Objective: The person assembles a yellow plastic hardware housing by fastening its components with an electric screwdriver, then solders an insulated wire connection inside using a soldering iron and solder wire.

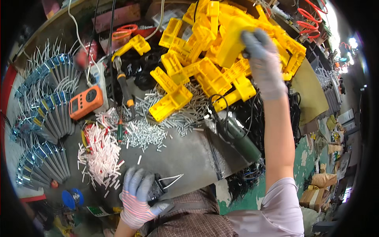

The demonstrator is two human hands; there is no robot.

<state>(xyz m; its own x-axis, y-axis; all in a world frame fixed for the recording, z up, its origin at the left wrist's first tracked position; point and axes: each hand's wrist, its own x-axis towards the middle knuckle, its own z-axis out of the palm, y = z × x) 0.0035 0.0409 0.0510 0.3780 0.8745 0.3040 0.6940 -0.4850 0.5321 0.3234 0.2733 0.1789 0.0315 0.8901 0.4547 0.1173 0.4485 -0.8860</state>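
Your right hand, gloved in grey, grips a yellow housing at the top of the yellow pile. The housing's long axis runs from upper right down to lower left, its broad lower end pointing toward the heap below it. Your fingers wrap its right edge, and your bare forearm stretches straight up from the lower edge to the pile, elbow nearly locked.

Your left hand, in a striped glove with grey fingertips, sits well below the pile, close to your body. It closes over a small black part with thin white wires sticking out to the right; fingers curl over the top, the thumb points right beneath it.

Left of the pile and just below it lies a spread of short silver pins, and beyond those a heap of white tubes. An orange meter lies further left of the pile, a screwdriver between the two. Below the pile's right end lies a dark green tool.
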